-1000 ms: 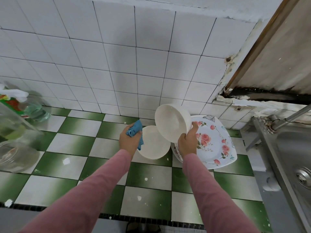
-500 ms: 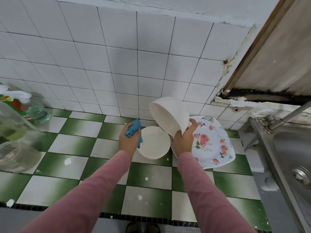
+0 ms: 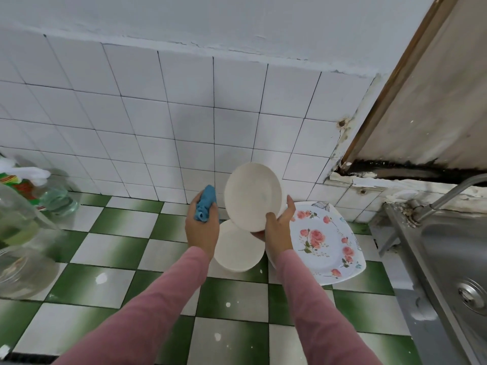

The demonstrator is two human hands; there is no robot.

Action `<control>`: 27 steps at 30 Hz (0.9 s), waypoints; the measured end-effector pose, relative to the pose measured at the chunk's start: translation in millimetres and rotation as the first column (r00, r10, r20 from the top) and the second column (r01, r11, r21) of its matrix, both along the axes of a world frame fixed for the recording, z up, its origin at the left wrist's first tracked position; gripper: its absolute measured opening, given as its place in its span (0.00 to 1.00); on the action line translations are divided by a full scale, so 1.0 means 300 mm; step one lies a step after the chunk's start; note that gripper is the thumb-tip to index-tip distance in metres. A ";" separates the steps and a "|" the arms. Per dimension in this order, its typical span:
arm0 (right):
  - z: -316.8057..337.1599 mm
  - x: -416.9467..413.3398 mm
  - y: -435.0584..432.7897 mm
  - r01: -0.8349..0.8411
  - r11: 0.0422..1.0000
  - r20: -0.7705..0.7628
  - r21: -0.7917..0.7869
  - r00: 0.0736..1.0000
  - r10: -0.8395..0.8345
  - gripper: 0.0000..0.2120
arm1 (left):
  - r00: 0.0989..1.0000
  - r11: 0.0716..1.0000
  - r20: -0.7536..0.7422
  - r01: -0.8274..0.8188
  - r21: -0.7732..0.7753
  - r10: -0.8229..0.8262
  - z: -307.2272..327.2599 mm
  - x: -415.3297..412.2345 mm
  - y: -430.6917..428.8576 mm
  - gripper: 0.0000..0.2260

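My right hand grips a white bowl by its rim, held up and tilted so its inside faces me. My left hand holds a crumpled blue cloth just left of that bowl, not touching it. Below both hands a second white bowl stands on the green and white tiled counter. A floral plate with pink roses lies to its right, partly behind my right hand.
A steel sink with a tap fills the right side. Clear glass jars and a bottle with a white cap stand at the left edge. A white tiled wall rises behind the counter.
My right hand has raised the bowl and turned it so its opening faces me. My left hand with the cloth has lifted slightly toward it.
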State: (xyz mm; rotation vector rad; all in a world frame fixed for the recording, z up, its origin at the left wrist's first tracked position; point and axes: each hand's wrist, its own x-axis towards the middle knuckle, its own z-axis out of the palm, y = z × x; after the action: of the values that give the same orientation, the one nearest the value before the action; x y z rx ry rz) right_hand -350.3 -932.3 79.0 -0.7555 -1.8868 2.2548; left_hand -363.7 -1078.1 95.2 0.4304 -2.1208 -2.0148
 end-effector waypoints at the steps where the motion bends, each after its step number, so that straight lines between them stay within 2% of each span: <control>1: 0.008 -0.002 -0.001 -0.016 0.999 0.012 -0.044 1.000 0.016 0.31 | 0.999 1.000 -0.039 -0.003 0.003 0.003 0.015 -0.003 0.008 0.17; 4: 0.035 -0.004 -0.001 -0.100 0.992 0.082 -0.082 0.991 0.107 0.25 | 0.990 0.998 -0.140 0.019 -0.063 -0.028 0.051 -0.023 0.032 0.17; 6: 0.047 -0.004 -0.001 -0.158 0.987 0.113 -0.032 0.981 0.161 0.25 | 0.964 0.971 -0.227 0.087 -0.225 -0.139 0.066 -0.049 0.039 0.18; 7: 0.055 -0.004 -0.002 -0.181 0.983 0.108 -0.033 0.977 0.183 0.25 | 0.938 0.920 -0.237 0.156 -0.359 -0.252 0.065 -0.072 0.038 0.20; 8: 0.064 -0.007 -0.003 -0.188 0.979 0.090 -0.082 0.977 0.195 0.23 | 0.895 0.804 -0.179 0.261 -0.534 -0.409 0.066 -0.095 0.037 0.22; 9: 0.075 -0.009 -0.002 -0.186 0.969 0.060 -0.164 0.978 0.197 0.22 | 0.827 0.604 -0.027 0.387 -0.697 -0.561 0.068 -0.112 0.038 0.24; 10: 0.087 -0.010 -0.001 -0.176 0.955 0.031 -0.237 0.982 0.189 0.20 | 0.742 0.367 0.177 0.506 -0.781 -0.646 0.070 -0.124 0.040 0.26; 11: 0.097 -0.012 0.005 -0.168 0.945 0.008 -0.280 0.984 0.177 0.19 | 0.673 0.198 0.351 0.597 -0.777 -0.652 0.075 -0.126 0.047 0.28; 12: 0.103 -0.015 0.014 -0.165 0.941 -0.009 -0.297 0.985 0.170 0.19 | 0.636 0.098 0.466 0.648 -0.755 -0.615 0.084 -0.125 0.054 0.29; 14: 0.114 -0.014 0.036 -0.141 0.935 -0.028 -0.325 0.990 0.139 0.19 | 0.629 -0.030 0.548 0.641 -0.767 -0.552 0.121 -0.101 0.079 0.29; 16: 0.134 -0.010 0.057 -0.105 0.930 -0.042 -0.352 0.994 0.096 0.18 | 0.598 -0.065 0.572 0.657 -0.751 -0.562 0.188 -0.046 0.122 0.25; 19: 0.171 0.002 0.086 -0.079 0.930 -0.045 -0.358 0.997 0.067 0.16 | 0.499 0.065 0.569 0.786 -0.615 -0.653 0.255 0.010 0.154 0.24; 21: 0.184 0.014 0.095 -0.072 0.923 -0.040 -0.377 0.997 0.062 0.15 | 0.470 0.058 0.568 0.802 -0.594 -0.676 0.270 0.010 0.147 0.28; 23: 0.194 0.032 0.095 -0.073 0.922 -0.041 -0.380 0.997 0.062 0.16 | 0.474 -0.078 0.647 0.769 -0.635 -0.597 0.254 -0.007 0.144 0.30; 25: 0.198 0.051 0.088 -0.096 0.939 -0.059 -0.330 0.995 0.081 0.17 | 0.572 -0.266 0.702 0.662 -0.700 -0.425 0.239 -0.020 0.143 0.28; 27: 0.203 0.071 0.074 -0.121 0.954 -0.068 -0.276 0.992 0.106 0.19 | 0.644 -0.302 0.707 0.639 -0.707 -0.292 0.232 -0.034 0.136 0.30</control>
State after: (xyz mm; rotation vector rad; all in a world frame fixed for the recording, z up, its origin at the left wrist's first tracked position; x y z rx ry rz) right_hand -328.9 -910.2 139.8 -0.6252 -1.6475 2.6221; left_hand -373.9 -1037.4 164.7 -0.6718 -3.4814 0.3201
